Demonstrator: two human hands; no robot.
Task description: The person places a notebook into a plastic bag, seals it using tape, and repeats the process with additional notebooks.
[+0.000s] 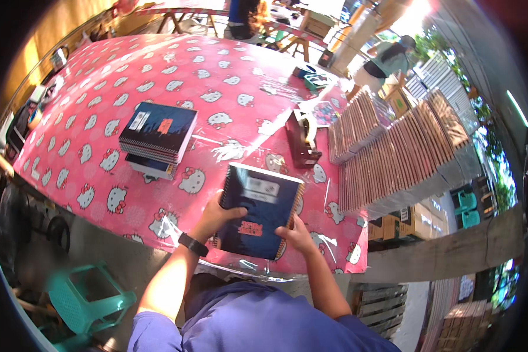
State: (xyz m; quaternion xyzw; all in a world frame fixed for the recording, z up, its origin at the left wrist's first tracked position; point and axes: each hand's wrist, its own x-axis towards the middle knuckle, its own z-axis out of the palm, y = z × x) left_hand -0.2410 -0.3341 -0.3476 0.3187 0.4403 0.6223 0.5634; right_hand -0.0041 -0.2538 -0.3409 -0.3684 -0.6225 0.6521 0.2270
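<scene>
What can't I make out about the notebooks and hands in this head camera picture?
All in the head view:
- Held notebook: its back faces away from the camera.
- Left hand and right hand: most fingers are hidden behind that notebook.
- Stacked notebooks: the top one hides most covers beneath.
- Held notebook's smallest print: too small to read.

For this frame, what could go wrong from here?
The dark blue, rectangular spiral-bound notebook, held between the left hand and right hand near the front edge of the glossy pink, cat-patterned table cover, might fall off the table if the grip slips. The uneven pile of dark-covered spiral notebooks, whose upper and lower parts don't line up, could slide if bumped.
</scene>
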